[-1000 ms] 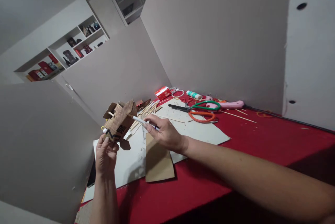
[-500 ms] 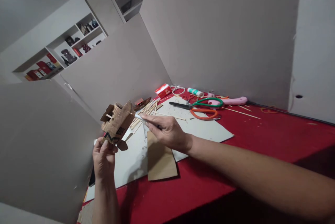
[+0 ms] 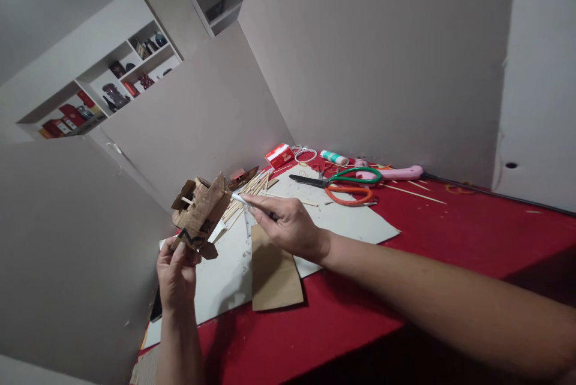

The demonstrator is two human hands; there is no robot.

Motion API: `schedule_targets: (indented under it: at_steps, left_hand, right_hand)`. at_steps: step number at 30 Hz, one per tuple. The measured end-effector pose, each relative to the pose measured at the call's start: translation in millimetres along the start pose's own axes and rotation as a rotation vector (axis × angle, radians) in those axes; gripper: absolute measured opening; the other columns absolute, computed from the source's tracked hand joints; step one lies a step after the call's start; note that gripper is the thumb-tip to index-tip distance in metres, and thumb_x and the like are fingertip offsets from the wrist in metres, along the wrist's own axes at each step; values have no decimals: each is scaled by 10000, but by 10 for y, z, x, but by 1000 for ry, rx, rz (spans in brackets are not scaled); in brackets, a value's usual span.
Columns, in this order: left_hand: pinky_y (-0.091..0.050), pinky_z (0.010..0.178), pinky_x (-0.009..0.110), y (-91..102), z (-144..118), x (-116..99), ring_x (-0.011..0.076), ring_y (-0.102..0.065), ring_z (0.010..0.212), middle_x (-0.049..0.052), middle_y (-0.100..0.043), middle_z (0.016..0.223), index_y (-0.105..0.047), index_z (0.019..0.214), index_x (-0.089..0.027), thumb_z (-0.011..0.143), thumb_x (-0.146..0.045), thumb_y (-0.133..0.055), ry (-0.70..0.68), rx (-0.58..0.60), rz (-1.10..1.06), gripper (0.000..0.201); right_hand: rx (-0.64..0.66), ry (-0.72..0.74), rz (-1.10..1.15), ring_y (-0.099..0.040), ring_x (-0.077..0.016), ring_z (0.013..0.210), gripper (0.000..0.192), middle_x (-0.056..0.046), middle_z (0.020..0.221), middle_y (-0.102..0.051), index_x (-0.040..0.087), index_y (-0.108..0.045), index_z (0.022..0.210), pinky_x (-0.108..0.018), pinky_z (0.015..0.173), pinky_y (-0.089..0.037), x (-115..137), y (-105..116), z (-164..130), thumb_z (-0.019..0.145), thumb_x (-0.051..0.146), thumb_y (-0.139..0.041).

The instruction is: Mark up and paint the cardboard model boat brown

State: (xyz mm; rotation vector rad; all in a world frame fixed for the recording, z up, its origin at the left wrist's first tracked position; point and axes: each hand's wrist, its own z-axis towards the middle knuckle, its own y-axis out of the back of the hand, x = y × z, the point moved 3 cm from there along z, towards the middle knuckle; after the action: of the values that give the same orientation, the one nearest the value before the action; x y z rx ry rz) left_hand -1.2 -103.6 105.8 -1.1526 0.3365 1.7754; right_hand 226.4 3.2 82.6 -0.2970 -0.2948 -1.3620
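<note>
My left hand grips the lower end of a small brown cardboard model, which is held up and tilted above the table. Black print marks its side, and a short stick pokes out between its flaps. My right hand is closed round a slim tool with a pale tip; most of the tool is hidden by the fingers, so its kind is unclear. That tip is at the model's right edge; whether it touches cannot be made out. Beneath the right hand lies a flat cardboard piece on white board.
Behind the hands lies a pile of thin wooden sticks. Scissors with green and orange handles rest on the board. Farther back are a red box, a white-and-green bottle and a pink-handled tool. Grey panels enclose the red table.
The whole view has shifted very slightly. Both hands keep nearly the same pose, with the cardboard model and the slim tool still held close together.
</note>
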Motion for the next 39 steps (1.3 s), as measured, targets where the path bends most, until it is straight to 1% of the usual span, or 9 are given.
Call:
schedule_targets:
  at_steps: [15,19,23,27,29,31,34,36,39]
  left_hand:
    - [-413,447,181,-68,-42,-27,66,-502,451,-50,-569,556,-629,719,-169,619,-346,-868,-27,47,53,313]
    - [-413,439,181,-89,-54,-18,68,-510,448,-47,-575,561,-620,717,-166,623,-338,-868,-23,69,54,316]
    - [-420,446,185,-106,-70,-14,72,-517,448,-43,-588,558,-633,718,-164,615,-327,-874,-21,59,52,309]
    - [-430,461,190,-120,-91,-17,76,-532,466,-29,-616,586,-649,726,-160,637,-304,-865,-14,60,50,274]
    - [-430,461,191,-127,-103,-19,79,-533,465,-28,-614,580,-650,721,-161,640,-305,-864,-12,64,48,271]
    - [-430,459,192,-134,-119,-17,81,-533,463,-31,-607,570,-650,713,-163,639,-306,-865,-4,67,45,268]
    - [-442,474,191,-147,-151,-9,81,-540,479,-30,-617,588,-657,726,-164,659,-288,-855,20,67,56,243]
    - [-455,489,191,-158,-173,-6,81,-546,497,-28,-626,607,-662,745,-161,683,-273,-841,39,64,67,220]
    - [-461,495,187,-177,-198,-6,73,-540,498,-34,-619,610,-657,745,-156,697,-262,-833,59,55,67,211]
  right_hand:
    - [54,49,-52,-741,-214,1039,367,-86,1192,-730,201,-687,1240,-356,920,-627,49,-8,-37,909,146,-537]
    - [120,86,-58,-757,-215,991,347,-97,1152,-747,184,-690,1233,-339,867,-642,93,-25,-41,922,159,-539]
    - [64,73,-85,-761,-213,973,360,-111,1159,-745,173,-684,1243,-339,866,-638,102,-4,-47,928,150,-511]
    - [184,99,-103,-760,-212,966,382,-101,1149,-754,186,-664,1271,-326,831,-640,120,-39,-80,921,156,-515]
    - [168,89,-99,-756,-210,959,383,-109,1158,-752,185,-658,1268,-328,833,-631,126,-17,-69,918,149,-506]
    - [97,15,-81,-751,-189,886,373,-108,1132,-756,191,-643,1262,-320,793,-622,121,29,-41,922,148,-496]
    - [42,-78,-23,-654,-118,623,293,-43,914,-752,217,-631,1198,-246,579,-554,132,68,-22,934,164,-517]
    - [55,-13,39,-583,-92,546,262,-3,799,-710,223,-631,1148,-214,508,-493,180,56,-43,923,134,-532]
    - [122,196,138,-669,-118,678,335,-44,843,-729,182,-625,1170,-219,606,-543,275,14,-117,874,46,-544]
